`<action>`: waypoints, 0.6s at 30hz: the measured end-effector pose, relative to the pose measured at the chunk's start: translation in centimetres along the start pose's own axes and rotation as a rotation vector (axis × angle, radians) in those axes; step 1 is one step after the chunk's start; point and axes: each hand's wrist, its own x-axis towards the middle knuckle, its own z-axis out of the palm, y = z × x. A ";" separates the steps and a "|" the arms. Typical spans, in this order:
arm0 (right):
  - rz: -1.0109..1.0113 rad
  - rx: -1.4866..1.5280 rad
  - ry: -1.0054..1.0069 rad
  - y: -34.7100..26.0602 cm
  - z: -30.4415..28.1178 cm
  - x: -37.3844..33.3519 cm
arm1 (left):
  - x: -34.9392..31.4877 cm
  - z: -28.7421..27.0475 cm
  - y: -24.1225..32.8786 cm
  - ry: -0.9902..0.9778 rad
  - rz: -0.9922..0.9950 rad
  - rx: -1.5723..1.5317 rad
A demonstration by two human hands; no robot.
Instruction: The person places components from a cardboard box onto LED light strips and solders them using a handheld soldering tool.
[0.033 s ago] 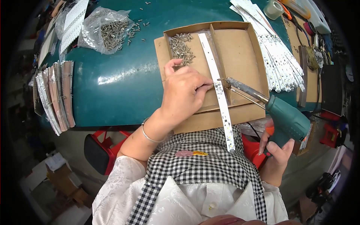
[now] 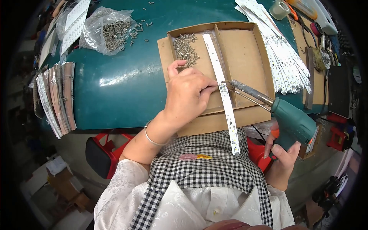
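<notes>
A long, narrow white circuit board strip (image 2: 217, 61) lies across a shallow cardboard tray (image 2: 245, 50), its near end reaching over the tray's front edge. My left hand (image 2: 188, 92) is closed in a pinch at the strip's left edge; whatever is between the fingertips is hidden. In my right hand (image 2: 285, 151) is the handle of a green soldering gun (image 2: 293, 120). Its dark tip meets the strip's right side, opposite my left fingertips; whether it touches, I cannot tell. Small metal parts (image 2: 185, 48) are heaped in the tray's left compartment, beyond my left hand.
Fanned white circuit strips (image 2: 281, 57) lie right of the tray. A clear plastic bag (image 2: 94, 32) spills more metal parts at the far left. Stacked strips (image 2: 57, 97) stand at the table's left edge. A tape roll (image 2: 280, 10) and cables are at the far right.
The soldering gun's body has shifted very slightly; both hands and the strip otherwise look the same.
</notes>
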 end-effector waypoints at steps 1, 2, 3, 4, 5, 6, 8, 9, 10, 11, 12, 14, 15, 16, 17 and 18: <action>0.010 -0.034 -0.007 -0.1 0.2 0.1 | 0.0 0.0 -0.1 0.003 -0.003 -0.004; 0.012 -0.039 -0.008 -0.1 0.1 0.1 | -0.1 0.0 -0.1 0.004 0.000 -0.010; 0.043 -0.008 -0.023 -0.2 0.0 0.0 | -0.1 0.1 -0.2 0.006 0.002 -0.015; 0.074 0.024 -0.038 -0.2 -0.1 0.0 | -0.1 0.2 -0.2 0.008 0.000 -0.017; 0.075 0.022 -0.039 -0.2 -0.1 0.1 | 0.0 0.3 -0.2 0.015 -0.002 -0.033; 0.073 0.024 -0.048 -0.2 -0.1 0.1 | 0.0 0.4 -0.3 0.022 -0.003 -0.048; 0.073 0.025 -0.055 -0.1 -0.4 0.1 | 0.0 0.4 -0.2 0.027 0.000 -0.044; 0.086 0.008 -0.084 0.0 -0.8 0.1 | 0.0 0.4 -0.2 0.032 0.004 -0.040; 0.099 -0.008 -0.114 0.0 -1.0 0.1 | -0.1 0.4 -0.3 0.032 0.003 -0.041; 0.100 -0.009 -0.114 0.0 -1.0 0.1 | -0.1 0.5 -0.3 0.034 0.000 -0.043; 0.090 -0.011 -0.112 0.1 -1.0 0.1 | -0.2 0.5 -0.3 0.035 -0.002 -0.044; 0.081 -0.013 -0.107 0.1 -0.7 0.3 | -0.1 0.6 -0.3 0.037 0.000 -0.045; 0.072 -0.017 -0.102 0.0 -0.5 0.4 | -0.1 0.6 -0.3 0.039 0.003 -0.045; 0.062 -0.021 -0.097 -0.1 -0.4 0.5 | -0.1 0.6 -0.3 0.039 0.001 -0.044; 0.063 -0.020 -0.098 -0.2 -0.4 0.5 | -0.1 0.5 -0.3 0.036 0.002 -0.042; 0.081 -0.038 -0.097 -0.2 -0.5 0.5 | -0.1 0.5 -0.3 0.034 0.002 -0.040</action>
